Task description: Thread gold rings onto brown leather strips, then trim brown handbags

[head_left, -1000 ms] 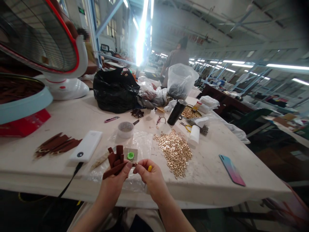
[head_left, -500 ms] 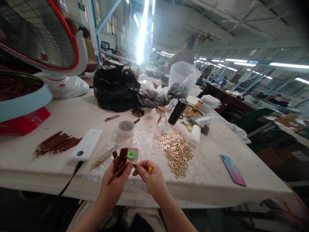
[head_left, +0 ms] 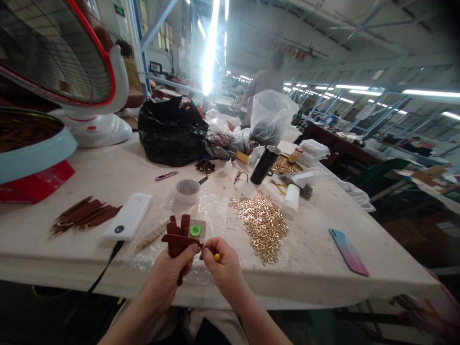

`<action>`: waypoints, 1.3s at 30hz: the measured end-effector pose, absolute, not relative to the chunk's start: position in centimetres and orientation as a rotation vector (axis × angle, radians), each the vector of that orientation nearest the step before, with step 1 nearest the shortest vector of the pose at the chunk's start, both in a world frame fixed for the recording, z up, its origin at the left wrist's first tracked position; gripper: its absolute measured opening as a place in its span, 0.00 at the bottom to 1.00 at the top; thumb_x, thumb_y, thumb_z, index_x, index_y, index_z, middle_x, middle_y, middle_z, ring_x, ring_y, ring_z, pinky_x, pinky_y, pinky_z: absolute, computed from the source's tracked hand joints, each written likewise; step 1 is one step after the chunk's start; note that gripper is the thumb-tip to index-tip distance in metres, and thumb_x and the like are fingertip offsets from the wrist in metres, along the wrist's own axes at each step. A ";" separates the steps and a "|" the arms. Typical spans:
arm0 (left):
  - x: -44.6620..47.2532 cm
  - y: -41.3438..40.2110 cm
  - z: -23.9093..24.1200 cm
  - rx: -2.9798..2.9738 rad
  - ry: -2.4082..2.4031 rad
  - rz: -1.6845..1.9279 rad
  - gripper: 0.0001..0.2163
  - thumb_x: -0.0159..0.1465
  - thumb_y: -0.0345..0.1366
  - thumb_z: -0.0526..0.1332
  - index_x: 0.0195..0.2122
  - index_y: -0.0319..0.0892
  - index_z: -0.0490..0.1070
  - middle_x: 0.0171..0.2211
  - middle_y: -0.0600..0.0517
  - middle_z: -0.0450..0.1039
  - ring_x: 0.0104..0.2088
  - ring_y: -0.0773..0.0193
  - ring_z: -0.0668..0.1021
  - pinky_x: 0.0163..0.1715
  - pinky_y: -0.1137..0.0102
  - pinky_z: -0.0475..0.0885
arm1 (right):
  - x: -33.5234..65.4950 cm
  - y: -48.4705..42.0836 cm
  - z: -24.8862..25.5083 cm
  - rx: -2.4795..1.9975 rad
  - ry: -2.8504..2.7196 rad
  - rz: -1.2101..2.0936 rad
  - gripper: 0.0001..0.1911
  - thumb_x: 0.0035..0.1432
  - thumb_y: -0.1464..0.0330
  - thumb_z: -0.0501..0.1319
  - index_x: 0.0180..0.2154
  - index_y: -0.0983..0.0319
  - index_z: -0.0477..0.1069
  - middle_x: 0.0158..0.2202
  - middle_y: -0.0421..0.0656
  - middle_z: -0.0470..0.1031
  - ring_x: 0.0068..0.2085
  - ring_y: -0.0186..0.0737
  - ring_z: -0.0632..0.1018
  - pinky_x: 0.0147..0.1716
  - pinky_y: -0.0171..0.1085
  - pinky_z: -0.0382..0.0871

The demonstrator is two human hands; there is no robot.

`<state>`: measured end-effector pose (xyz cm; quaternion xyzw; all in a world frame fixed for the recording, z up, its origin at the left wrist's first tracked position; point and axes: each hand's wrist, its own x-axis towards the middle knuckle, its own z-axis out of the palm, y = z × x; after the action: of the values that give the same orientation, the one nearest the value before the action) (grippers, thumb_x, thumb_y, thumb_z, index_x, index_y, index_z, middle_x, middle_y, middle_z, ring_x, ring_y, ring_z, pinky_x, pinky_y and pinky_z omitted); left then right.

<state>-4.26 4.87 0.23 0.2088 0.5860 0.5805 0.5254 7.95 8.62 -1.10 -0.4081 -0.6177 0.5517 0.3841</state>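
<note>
Several brown leather strips (head_left: 176, 243) are held in a bunch by my left hand (head_left: 163, 275). One strip lies crosswise on top under the thumb, its right end reaching toward my other hand. My right hand (head_left: 223, 263) pinches a small gold ring (head_left: 202, 246) at that end. A yellow-ended thing (head_left: 217, 258) sticks out between its fingers; the rest of it is hidden. To the right spreads a pile of gold rings (head_left: 259, 225). Just behind the strips is a small green round thing (head_left: 195, 230) on a flat piece.
On the table (head_left: 323, 263) lie a phone (head_left: 348, 251), a white power bank (head_left: 128, 216) with a cable, ringed leather strips (head_left: 84, 214), a tape roll (head_left: 187, 190) and a wrapped-handle blade (head_left: 153, 236). A black bottle (head_left: 265, 165), black bag (head_left: 172, 132) and fan (head_left: 91, 124) stand behind.
The top strip in my left hand has swung from slanting to nearly level. My right hand has turned slightly and shifted a little, with the yellow end now lower.
</note>
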 end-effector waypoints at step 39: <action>-4.3 3.2 0.4 0.857 1.533 1.158 0.14 0.49 0.47 0.62 0.21 0.41 0.64 0.15 0.58 0.59 0.18 0.71 0.59 0.17 0.75 0.54 | 9.6 9.7 -0.2 -0.783 -2.040 1.139 0.08 0.57 0.66 0.56 0.26 0.60 0.66 0.26 0.39 0.65 0.29 0.34 0.68 0.29 0.34 0.60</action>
<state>-4.27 3.20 0.40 0.3539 0.6329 0.4778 0.4959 9.62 9.65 -0.19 -0.2996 -0.7808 0.4359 0.3325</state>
